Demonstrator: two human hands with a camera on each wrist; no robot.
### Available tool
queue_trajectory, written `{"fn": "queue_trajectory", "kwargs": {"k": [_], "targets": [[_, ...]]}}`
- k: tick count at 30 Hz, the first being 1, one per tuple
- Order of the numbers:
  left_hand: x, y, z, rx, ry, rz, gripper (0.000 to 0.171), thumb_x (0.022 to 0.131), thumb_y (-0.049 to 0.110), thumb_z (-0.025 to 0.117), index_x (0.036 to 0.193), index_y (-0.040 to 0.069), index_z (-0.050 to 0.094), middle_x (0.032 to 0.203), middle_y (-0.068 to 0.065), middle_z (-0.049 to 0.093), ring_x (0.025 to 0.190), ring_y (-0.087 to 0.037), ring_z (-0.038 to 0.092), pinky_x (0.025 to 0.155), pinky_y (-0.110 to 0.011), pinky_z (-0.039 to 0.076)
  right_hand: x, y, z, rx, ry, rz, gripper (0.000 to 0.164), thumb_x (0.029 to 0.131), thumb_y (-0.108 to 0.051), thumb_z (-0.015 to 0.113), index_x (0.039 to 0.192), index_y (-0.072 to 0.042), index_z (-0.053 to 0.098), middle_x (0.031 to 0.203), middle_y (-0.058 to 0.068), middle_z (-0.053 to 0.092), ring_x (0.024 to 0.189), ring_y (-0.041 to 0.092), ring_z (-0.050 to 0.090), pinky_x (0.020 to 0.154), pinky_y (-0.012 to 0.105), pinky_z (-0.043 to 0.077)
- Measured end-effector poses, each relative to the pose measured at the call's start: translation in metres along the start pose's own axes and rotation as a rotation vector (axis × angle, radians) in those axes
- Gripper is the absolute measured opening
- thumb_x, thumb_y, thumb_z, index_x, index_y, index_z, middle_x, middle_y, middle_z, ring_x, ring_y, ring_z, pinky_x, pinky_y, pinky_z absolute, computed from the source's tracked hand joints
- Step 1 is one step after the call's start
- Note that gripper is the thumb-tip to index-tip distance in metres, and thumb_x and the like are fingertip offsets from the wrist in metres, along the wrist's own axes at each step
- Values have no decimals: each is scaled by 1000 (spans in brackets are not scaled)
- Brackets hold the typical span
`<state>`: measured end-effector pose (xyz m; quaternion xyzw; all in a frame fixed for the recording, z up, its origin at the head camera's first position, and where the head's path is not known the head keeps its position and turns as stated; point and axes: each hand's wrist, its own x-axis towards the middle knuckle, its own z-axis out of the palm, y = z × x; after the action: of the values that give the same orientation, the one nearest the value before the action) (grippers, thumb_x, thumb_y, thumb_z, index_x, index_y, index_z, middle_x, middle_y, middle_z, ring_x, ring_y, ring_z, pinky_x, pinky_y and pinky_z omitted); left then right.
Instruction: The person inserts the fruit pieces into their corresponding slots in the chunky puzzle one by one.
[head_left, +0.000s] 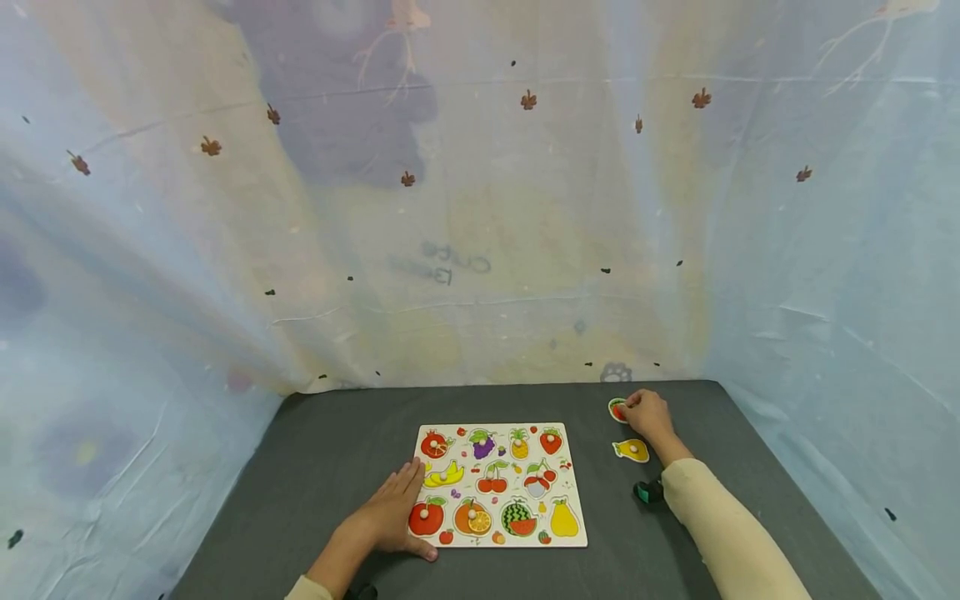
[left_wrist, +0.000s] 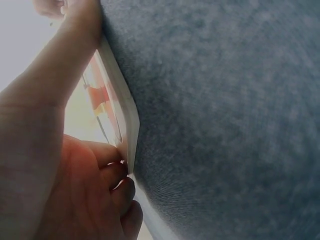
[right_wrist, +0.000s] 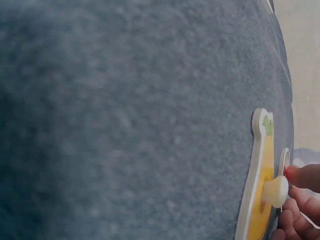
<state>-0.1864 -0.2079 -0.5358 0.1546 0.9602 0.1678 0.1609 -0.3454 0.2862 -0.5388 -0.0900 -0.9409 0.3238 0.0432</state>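
Observation:
A white fruit puzzle board (head_left: 483,492) lies on the dark cloth, with pictures of several fruits, many bearing small knobs. My left hand (head_left: 393,510) rests along its left edge, fingers extended and thumb by the near corner. In the left wrist view, the fingers (left_wrist: 117,175) touch the side of the board (left_wrist: 131,125). At the back right, my right hand (head_left: 651,414) pinches the watermelon puzzle piece (head_left: 616,410), thumb and finger at its middle. Just nearer lies a yellow pear puzzle piece (head_left: 633,451), its pale knob (right_wrist: 276,192) pointing up from the face.
A dark grey cloth (head_left: 337,442) covers the table. Behind it and at both sides hangs a pale patterned curtain (head_left: 480,233). A black wrist strap with a green patch (head_left: 647,492) sits below the right sleeve (head_left: 720,525).

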Motion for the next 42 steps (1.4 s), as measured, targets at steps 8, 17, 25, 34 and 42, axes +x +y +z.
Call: {"fn": "queue_trajectory", "kwargs": {"k": [8,17,25,34,42], "targets": [[0,-1,1,-11,10,-1,145,65,64,98,168,-3,22,177,-22,17,164,-40,17,132,-58,18,-5,-4,2,-1,-34,-104,22,104,-18,71,108,4,67,99,19,68,82,29,64,73,47,55],[0,0,0,-14,-6,-6,144,66,65,96,168,-4,22,177,-22,17,164,-40,16,132,-58,18,-13,-16,9,45,1,-222,17,101,-17,76,105,-1,69,88,9,63,72,21,57,65,36,49],[2,-1,1,-15,0,3,144,66,66,96,168,-3,22,177,-23,17,164,-41,16,132,-59,17,-33,-32,12,62,-12,-315,14,101,-14,77,105,-2,70,87,7,60,73,19,54,68,35,47],[0,0,1,-14,2,-9,143,67,64,97,168,-4,23,177,-23,18,164,-40,17,132,-58,19,-56,-45,16,30,-9,-412,13,99,-10,79,104,-4,69,89,7,59,75,18,52,69,37,48],[0,-1,1,-5,-9,-13,143,67,65,97,169,-3,22,177,-21,17,165,-39,16,132,-57,19,-76,-57,18,12,-7,-492,13,96,-9,81,102,-7,70,87,2,57,73,15,50,64,30,45]]}}
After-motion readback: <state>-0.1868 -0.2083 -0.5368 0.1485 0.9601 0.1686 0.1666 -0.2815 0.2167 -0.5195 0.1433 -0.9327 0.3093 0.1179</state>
